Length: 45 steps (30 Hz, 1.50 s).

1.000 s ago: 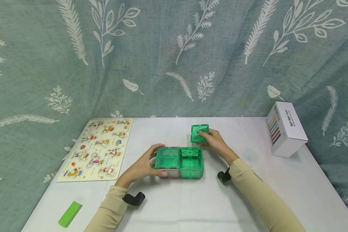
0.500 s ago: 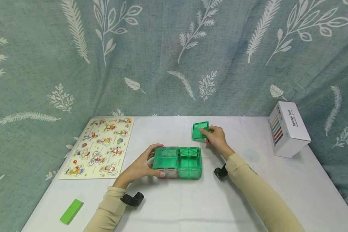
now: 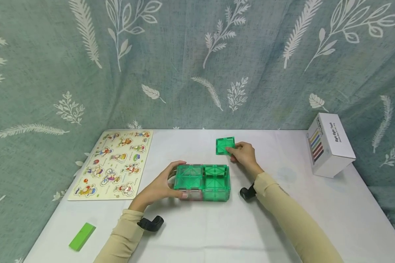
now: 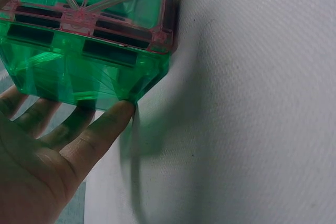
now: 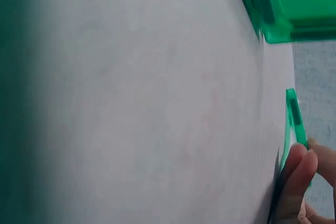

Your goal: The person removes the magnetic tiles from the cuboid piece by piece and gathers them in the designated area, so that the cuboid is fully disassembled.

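Note:
A two-section box of green translucent magnetic tiles (image 3: 189, 177) stands mid-table. Its left section has a tile across the top; the right section is open above. One front tile is clear with a pinkish frame (image 4: 79, 19). My left hand (image 3: 158, 188) grips the box's left end, thumb at the front, other fingers round the side and back. Behind the box's right half, my right hand (image 3: 245, 155) pinches a square green magnetic tile (image 3: 222, 146) by its right side. In the right wrist view that tile (image 5: 295, 114) appears nearly edge-on, apart from the box.
A wooden picture puzzle board (image 3: 113, 164) lies at the left. Nearer the front left is a green block (image 3: 82, 236). A white printed box (image 3: 330, 146) stands at the right back. A leaf-patterned curtain (image 3: 184, 65) hangs behind the white table (image 3: 197, 233).
My right hand has moved the square tile slightly farther back from the box; the tile tilted, then levelled out. My left hand keeps its grip on the box.

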Each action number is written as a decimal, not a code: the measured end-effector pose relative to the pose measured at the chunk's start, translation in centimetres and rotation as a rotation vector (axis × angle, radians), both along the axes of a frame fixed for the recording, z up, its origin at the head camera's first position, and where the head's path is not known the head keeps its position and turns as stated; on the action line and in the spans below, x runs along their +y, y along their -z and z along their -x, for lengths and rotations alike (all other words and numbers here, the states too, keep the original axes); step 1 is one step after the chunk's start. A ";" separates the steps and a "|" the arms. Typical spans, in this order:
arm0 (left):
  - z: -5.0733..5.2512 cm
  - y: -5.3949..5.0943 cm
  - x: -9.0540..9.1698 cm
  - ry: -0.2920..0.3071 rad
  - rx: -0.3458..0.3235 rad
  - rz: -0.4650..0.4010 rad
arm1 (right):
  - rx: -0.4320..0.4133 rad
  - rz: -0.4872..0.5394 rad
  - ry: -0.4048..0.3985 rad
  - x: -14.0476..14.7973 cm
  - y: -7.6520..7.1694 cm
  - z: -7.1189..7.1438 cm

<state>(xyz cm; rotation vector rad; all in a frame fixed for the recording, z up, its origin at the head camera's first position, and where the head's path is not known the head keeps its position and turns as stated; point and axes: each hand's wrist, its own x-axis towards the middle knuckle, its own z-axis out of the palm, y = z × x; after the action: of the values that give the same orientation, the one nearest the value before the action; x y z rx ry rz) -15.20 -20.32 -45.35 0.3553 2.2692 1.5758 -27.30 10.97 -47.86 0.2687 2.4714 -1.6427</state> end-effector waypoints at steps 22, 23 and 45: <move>-0.3 0.1 0.0 0.001 -0.010 -0.007 | 0.036 -0.288 -0.039 -1.5 -1.0 1.0; -0.4 0.1 -0.1 0.000 -0.013 -0.008 | 0.028 -0.303 -0.041 -1.6 -1.0 1.1; -0.8 -0.4 -0.7 -0.020 -0.015 -0.012 | 0.037 -0.385 -0.106 -1.3 -1.0 2.2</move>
<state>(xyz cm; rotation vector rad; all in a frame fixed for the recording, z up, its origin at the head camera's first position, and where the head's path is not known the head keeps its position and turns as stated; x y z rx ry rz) -14.40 -21.02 -44.97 0.3237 2.2590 1.5975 -29.54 9.63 -46.91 0.1504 2.7632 -1.1324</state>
